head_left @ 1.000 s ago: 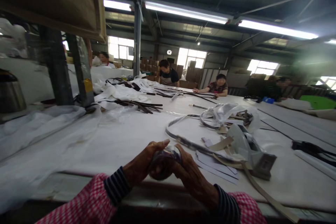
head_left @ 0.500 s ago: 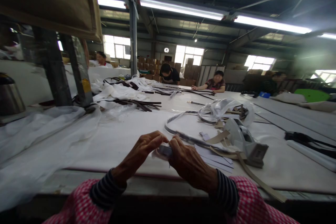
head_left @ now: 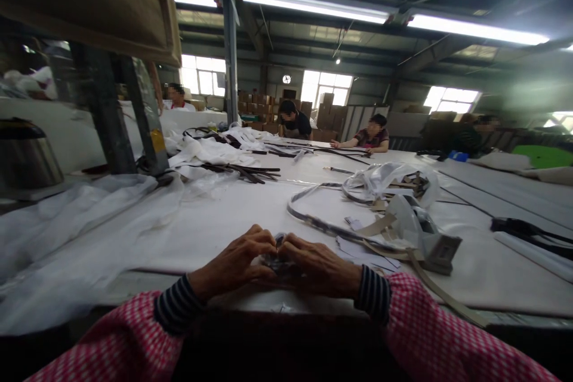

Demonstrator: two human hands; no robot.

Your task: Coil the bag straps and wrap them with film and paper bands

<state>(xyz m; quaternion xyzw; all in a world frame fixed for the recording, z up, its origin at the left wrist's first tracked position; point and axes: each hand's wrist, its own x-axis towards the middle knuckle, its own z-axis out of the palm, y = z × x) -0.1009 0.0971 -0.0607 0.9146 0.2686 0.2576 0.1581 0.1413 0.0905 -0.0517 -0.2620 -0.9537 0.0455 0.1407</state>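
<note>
Close to the table's front edge, my left hand (head_left: 237, 258) and my right hand (head_left: 320, 264) meet with curled fingers. Between them is a small greyish piece in shiny clear plastic (head_left: 278, 261). Both hands grip it, and the fingers cover much of it, so its kind cannot be made out. To the right of my right hand lie white paper strips (head_left: 364, 253) and a tan strap (head_left: 436, 283) that droops over the edge. A grey tape dispenser (head_left: 441, 255) stands beside them. Beyond my hands curves a long strap in grey wrapping (head_left: 308, 219).
White sheeting (head_left: 89, 245) spreads over the table's left side, near a metal post (head_left: 107, 113) and a steel kettle (head_left: 29, 155). Dark straps (head_left: 250, 172) and a clear plastic bag (head_left: 371, 179) lie farther back. Several people work beyond, one person (head_left: 373, 131) reaching across the table.
My hands have drawn slightly nearer the table edge, and their fingertips now close together over the plastic-wrapped piece. More of the piece is covered than before. The view has shifted a little left.
</note>
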